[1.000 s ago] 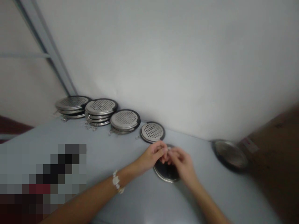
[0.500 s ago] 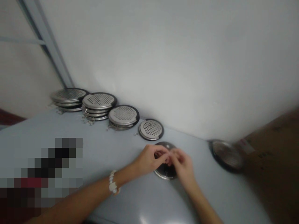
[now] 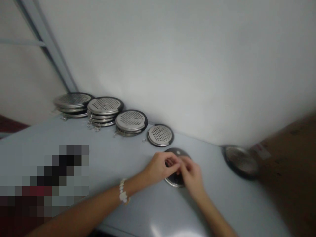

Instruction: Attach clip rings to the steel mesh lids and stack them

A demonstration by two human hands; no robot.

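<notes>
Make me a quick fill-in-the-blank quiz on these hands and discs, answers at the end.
The bracelet is worn on the person's ____ side.
The left hand and right hand are close together above the central disc, whose face is ____.
The stacked discs have silvery tops pierced by many small ____.
A lone disc lies to the ____ of both hands.
Missing words: left; black; holes; right.

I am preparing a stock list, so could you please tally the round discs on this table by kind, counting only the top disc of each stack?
Discs with visible holes: 4
Dark-faced disc, partly hidden by the left hand and right hand: 1
Blurred disc at the right, holes not clear: 1
Total: 6
</notes>
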